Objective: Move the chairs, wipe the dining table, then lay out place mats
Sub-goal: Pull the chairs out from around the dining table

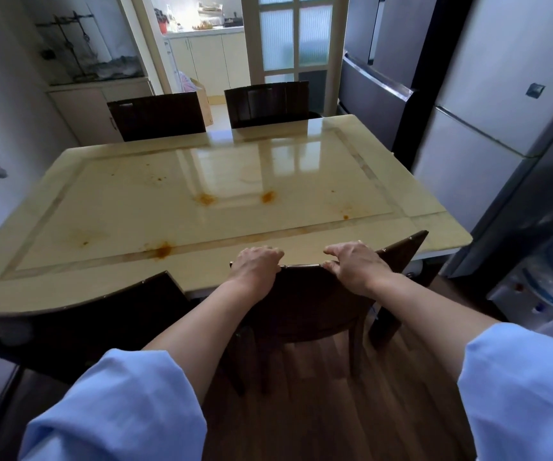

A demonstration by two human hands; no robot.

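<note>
- Much of the chair you held (305, 294) was hidden: your forearms covered part of its back, and its seat sat tucked under the dining table (202, 181), so only the top rail, the dark back panel and parts of the legs showed.
- A second chair (102, 314), at the table's near edge to the left of yours, was in deep shadow and hard to read beyond its curved top rail.
- Two more chairs stood at the table's far edge, the far-left chair (158, 116) and the far-right chair (268, 103); only their backs rose above the tabletop.
- The chair's top rail lay directly under both your hands, pressed close against the table's near edge, right of its middle.
- Your left hand (257, 262) was closed over the top rail, fingers curled across to the table side.
- Your right hand (355, 264) gripped the same rail just beside it, fingers wrapped over the top and the thumb low on your side; a short bare stretch of rail showed between the two hands.
- The tabletop was glossy cream stone with orange-brown stains (235, 197) near its middle and another stain (162, 250) close to the near edge, left of your hands.
- Your blue sleeves (119, 410) were pushed up, cut off at the bottom of the view.
</note>
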